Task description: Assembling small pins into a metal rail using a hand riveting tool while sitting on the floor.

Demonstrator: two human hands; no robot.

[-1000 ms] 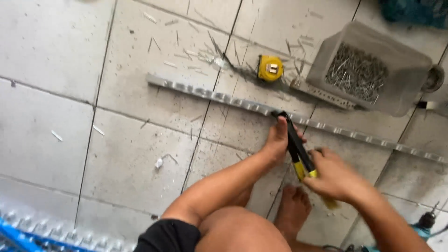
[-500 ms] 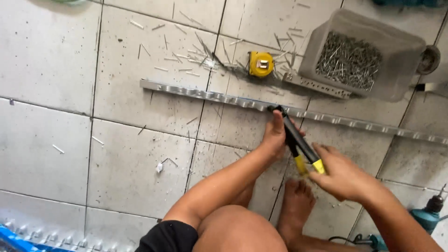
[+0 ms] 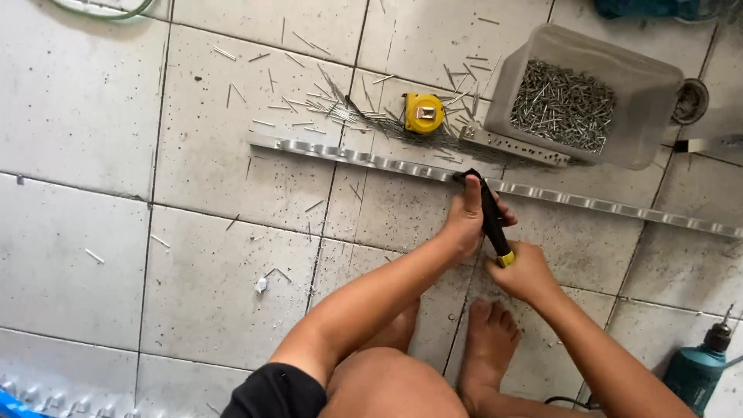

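Together both hands grip black riveter below clear rivet-filled tub.

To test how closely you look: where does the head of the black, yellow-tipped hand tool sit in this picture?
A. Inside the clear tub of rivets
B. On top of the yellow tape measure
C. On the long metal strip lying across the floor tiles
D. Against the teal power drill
C: both the left hand and right hand grip the hand tool, whose head meets the metal strip, apart from the tape measure and tub.
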